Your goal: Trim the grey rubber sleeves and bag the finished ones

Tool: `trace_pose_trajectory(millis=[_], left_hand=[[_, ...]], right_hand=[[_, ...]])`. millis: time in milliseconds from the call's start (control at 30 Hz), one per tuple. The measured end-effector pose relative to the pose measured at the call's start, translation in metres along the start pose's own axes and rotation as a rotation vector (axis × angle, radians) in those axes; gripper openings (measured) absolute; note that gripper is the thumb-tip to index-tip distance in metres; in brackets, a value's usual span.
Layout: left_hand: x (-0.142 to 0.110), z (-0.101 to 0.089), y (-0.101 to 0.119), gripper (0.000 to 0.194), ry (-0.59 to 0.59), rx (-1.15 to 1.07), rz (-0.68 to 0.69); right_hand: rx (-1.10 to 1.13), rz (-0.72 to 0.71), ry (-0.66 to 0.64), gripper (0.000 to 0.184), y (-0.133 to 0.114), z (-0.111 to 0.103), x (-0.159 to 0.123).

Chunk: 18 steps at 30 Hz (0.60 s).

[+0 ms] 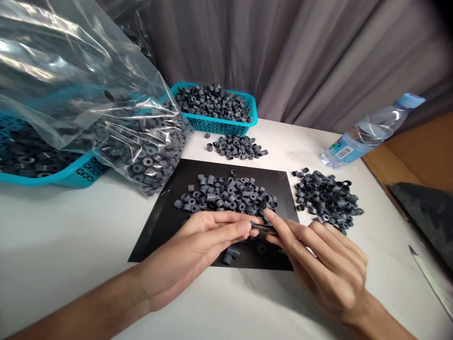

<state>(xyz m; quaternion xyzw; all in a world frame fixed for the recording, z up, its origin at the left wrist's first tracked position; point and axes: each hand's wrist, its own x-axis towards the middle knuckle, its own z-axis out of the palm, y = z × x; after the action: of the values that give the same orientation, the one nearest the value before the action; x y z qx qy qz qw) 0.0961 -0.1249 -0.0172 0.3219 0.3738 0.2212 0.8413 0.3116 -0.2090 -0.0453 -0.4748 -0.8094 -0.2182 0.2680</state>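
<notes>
My left hand [205, 238] pinches a small grey plastic ring [252, 225] between thumb and fingertips, with most of it hidden. From the right, my right hand [320, 257] grips a thin dark metal tool [263, 227], perhaps tweezers, whose tip meets the ring. Both hands are over a black mat [155, 231]. A heap of grey plastic rings [226, 194] covers the far part of this mat, just beyond my fingers. A few loose rings [228, 257] lie beneath my hands.
A clear plastic bag [148, 156] of rings leans over a blue basket [76, 172] at left. Another blue basket [221, 125] stands behind, with a small ring pile [240, 147] before it. At right are another pile [325, 196], a water bottle [368, 132] and a cardboard box [421, 156].
</notes>
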Motion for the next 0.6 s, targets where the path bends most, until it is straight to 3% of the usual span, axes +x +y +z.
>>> trace_pose_trajectory(millis=[367,600], left_hand=[[0.0018,-0.0013,-0.0050,0.019,0.082,0.042,-0.010],[0.0008,-0.0030,-0.0047,0.019,0.113,0.033,0.003]], right_hand=[[0.108,0.099,0.034,0.053,0.0005,0.0025,-0.0003],[0.140,0.084,-0.002,0.053,0.0011,0.0048,0.0015]])
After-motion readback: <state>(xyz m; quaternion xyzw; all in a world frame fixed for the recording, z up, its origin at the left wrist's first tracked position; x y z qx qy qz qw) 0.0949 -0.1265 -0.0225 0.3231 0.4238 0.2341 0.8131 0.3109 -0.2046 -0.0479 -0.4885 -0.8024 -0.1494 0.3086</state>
